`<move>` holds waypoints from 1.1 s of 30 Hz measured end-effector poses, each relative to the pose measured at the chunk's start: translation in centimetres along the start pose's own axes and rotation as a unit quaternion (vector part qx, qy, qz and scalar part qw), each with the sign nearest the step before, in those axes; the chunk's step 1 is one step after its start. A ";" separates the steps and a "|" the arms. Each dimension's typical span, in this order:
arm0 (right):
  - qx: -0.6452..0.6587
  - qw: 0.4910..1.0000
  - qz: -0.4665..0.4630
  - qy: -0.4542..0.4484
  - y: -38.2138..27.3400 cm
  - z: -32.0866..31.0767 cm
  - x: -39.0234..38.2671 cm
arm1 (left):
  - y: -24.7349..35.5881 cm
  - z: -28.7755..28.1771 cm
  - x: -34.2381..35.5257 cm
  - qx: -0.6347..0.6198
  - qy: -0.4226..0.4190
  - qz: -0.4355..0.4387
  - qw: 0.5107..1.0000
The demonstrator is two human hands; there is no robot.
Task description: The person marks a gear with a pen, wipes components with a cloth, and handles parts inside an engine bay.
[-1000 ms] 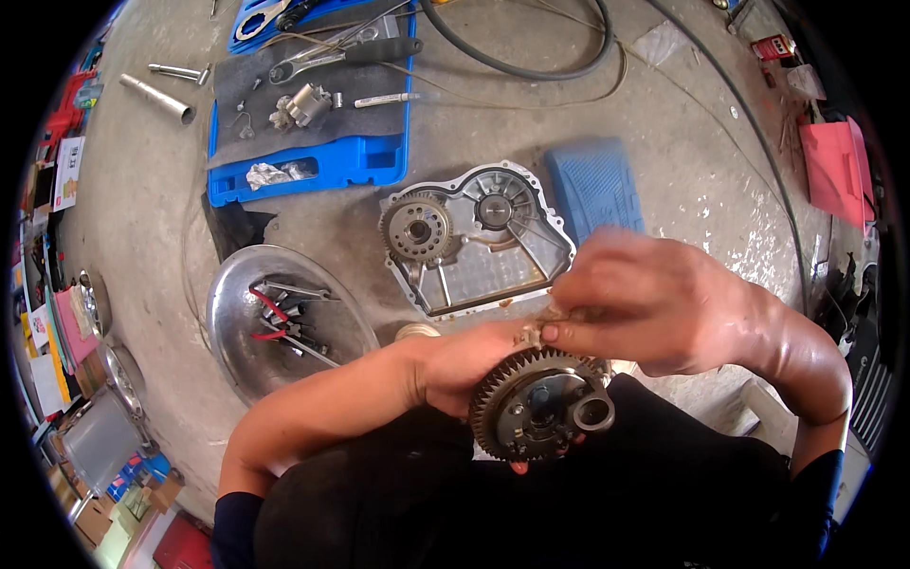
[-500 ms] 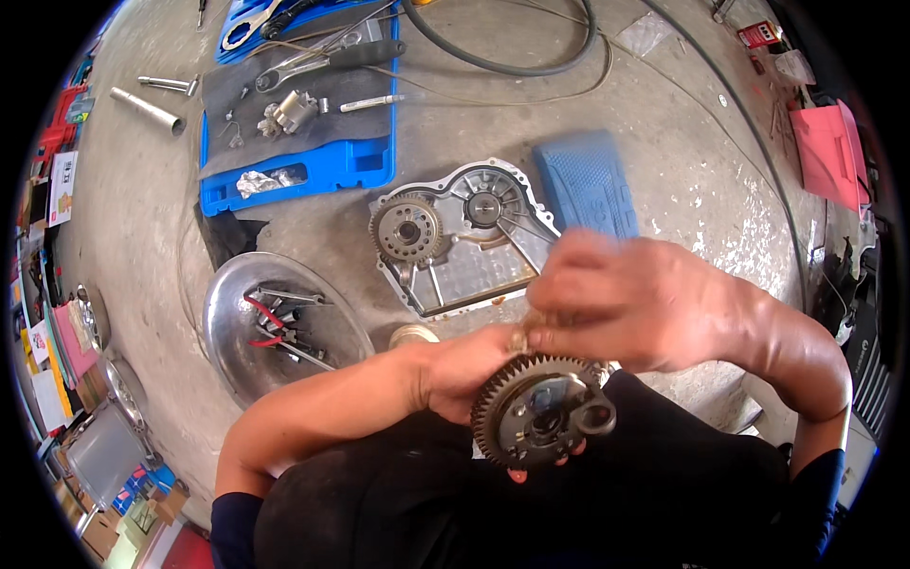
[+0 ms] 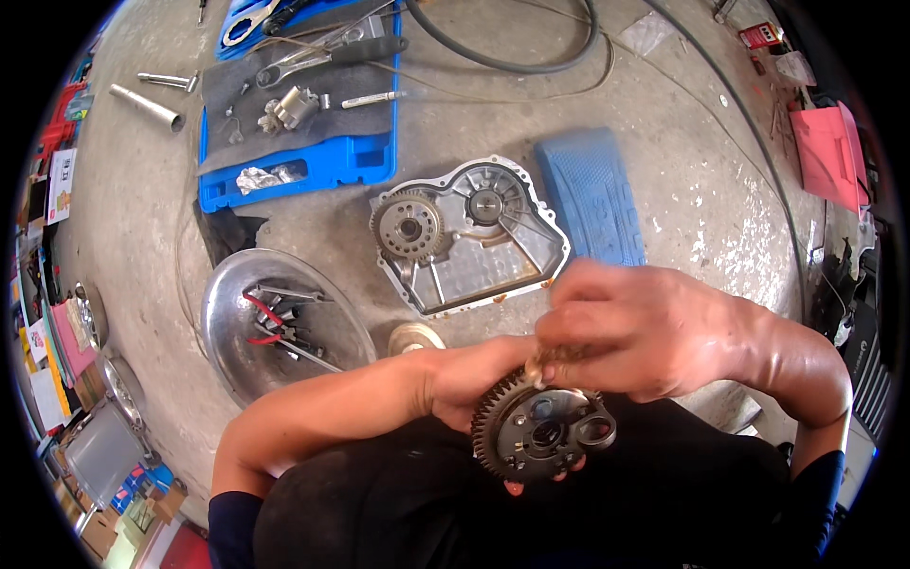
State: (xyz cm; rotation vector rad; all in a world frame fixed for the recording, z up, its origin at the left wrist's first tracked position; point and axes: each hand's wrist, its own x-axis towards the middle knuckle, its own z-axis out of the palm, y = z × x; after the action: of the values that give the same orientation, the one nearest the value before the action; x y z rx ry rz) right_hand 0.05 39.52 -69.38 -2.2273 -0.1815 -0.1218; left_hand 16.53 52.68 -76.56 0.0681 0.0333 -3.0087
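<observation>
Steel gear (image 3: 536,438), round, dark and toothed, sits clamped in the person's left hand (image 3: 472,372); the right hand (image 3: 645,327), close beside, pinches a small pale-brown scrap (image 3: 536,371) at the gear's upper rim. Beyond both hands lies a silver-grey, open metal housing (image 3: 488,266).

1 dark grey metal gear (image 3: 521,438), toothed rim, flat shiny face up toward camera, slightly tilted. 1 ring-shaped lug (image 3: 581,436) on face, right side. Left hand (image 3: 466,377) grips gear from behind. 1 small crumpled tan rag (image 3: 536,370), pinched in right hand (image 3: 630,327), at gear's upper rim.
</observation>
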 end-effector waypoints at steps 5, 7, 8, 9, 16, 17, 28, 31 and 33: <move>0.034 0.991 0.063 0.116 1.5 -0.4 -1.1 | 0.5 1.2 0.2 -0.076 0.036 -0.036 0.996; 0.068 0.959 0.205 0.185 2.5 -0.3 -0.9 | 0.5 1.0 -0.1 -0.075 0.040 -0.026 0.996; 0.067 0.960 0.201 0.184 3.6 0.2 -1.0 | 0.5 0.8 -0.3 -0.076 0.043 -0.018 0.996; 0.107 0.937 0.268 0.196 5.2 1.1 -1.2 | 0.4 0.7 -0.7 -0.079 0.051 -0.006 0.996; -0.004 0.887 0.455 0.083 15.9 2.4 -1.0 | 0.4 -1.8 -1.5 -0.078 0.137 0.139 0.978; -0.072 0.892 0.439 0.077 18.1 2.7 -0.6 | 0.4 -2.4 -1.8 -0.071 0.169 0.161 0.970; -0.315 0.915 0.251 0.025 22.6 2.3 17.3 | -1.1 -2.9 -5.5 -0.119 0.096 0.276 0.949; -0.325 0.912 0.250 -0.018 24.0 2.9 18.5 | -1.1 -3.0 -5.0 -0.086 0.203 0.310 0.925; -0.286 0.910 0.300 -0.021 23.5 2.8 18.1 | -1.8 -5.1 -4.2 -0.102 0.230 0.309 0.917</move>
State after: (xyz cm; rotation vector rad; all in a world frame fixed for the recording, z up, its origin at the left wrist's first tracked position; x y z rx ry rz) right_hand 22.03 29.03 -86.59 -2.7579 0.5929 0.2410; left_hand 20.72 55.19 -81.47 0.6345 0.3071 -2.2813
